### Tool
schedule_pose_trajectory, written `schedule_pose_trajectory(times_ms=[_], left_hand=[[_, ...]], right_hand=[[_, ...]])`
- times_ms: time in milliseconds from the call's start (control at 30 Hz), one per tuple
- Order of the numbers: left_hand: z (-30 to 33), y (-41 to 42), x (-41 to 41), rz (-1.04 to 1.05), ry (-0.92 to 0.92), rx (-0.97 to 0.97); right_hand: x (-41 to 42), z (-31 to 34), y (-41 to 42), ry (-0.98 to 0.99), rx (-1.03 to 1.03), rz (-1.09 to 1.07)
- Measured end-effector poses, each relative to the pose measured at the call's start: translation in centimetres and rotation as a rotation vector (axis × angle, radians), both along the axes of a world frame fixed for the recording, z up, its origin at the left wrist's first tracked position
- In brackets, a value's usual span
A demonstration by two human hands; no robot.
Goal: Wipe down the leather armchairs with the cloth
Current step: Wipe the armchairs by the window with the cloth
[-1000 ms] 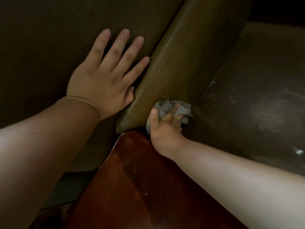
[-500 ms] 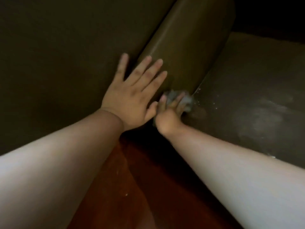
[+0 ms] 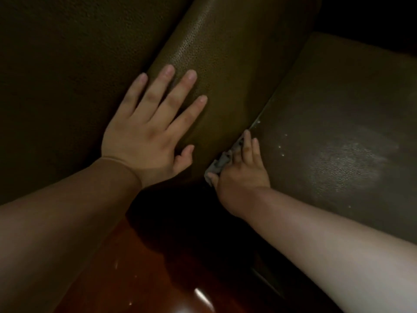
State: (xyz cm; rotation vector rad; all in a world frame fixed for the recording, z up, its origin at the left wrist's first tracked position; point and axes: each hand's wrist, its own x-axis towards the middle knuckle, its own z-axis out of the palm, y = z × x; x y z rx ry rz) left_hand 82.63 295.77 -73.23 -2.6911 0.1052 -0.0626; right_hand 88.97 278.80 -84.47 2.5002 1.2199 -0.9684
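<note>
Against the leather armrest (image 3: 225, 71): left hand (image 3: 146, 136) flat on top, fingers (image 3: 158, 91) spread, holding nothing; right hand (image 3: 241, 177) beside its base, pinching grey cloth (image 3: 222, 160) into the seat cushion (image 3: 338, 132) crevice.

Grey cloth (image 3: 222, 160) largely hidden beneath the right hand (image 3: 242, 175), only a crumpled edge showing; its lower part lost in the seam beside the seat cushion (image 3: 338, 141). Both forearms cut off by frame edges; upper right corner too dark to read
</note>
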Motion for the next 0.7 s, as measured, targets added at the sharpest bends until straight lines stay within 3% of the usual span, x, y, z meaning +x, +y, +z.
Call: schedule_pose_trajectory(times_ms=[167,300,367,467,533,700], left_hand=[[-0.3,0.2,-0.1,-0.012,-0.009,0.014],[-0.6,0.3,-0.1,-0.018,-0.037,-0.016],[-0.6,0.3,-0.1,-0.015,-0.056,-0.029],[-0.6,0.2,-0.1,-0.009,-0.064,-0.039],[-0.5,0.2,-0.2,-0.006,-0.065,-0.027],[-0.9,0.3,-0.1,-0.021,-0.069,-0.011]], right_hand=[[5.3,-0.7,-1.6,-0.265,-0.013,-0.145],[12.8,-1.3,-1.8,-0.236,0.048,-0.247],[10.6,-0.9,-2.3,-0.225,0.061,-0.157],[3.4,-0.1,-4.7,-0.104,0.166,0.153],[3.1,0.2,-5.6,-0.044,0.131,0.245],[9.8,0.3,-3.9,-0.235,0.035,-0.074]])
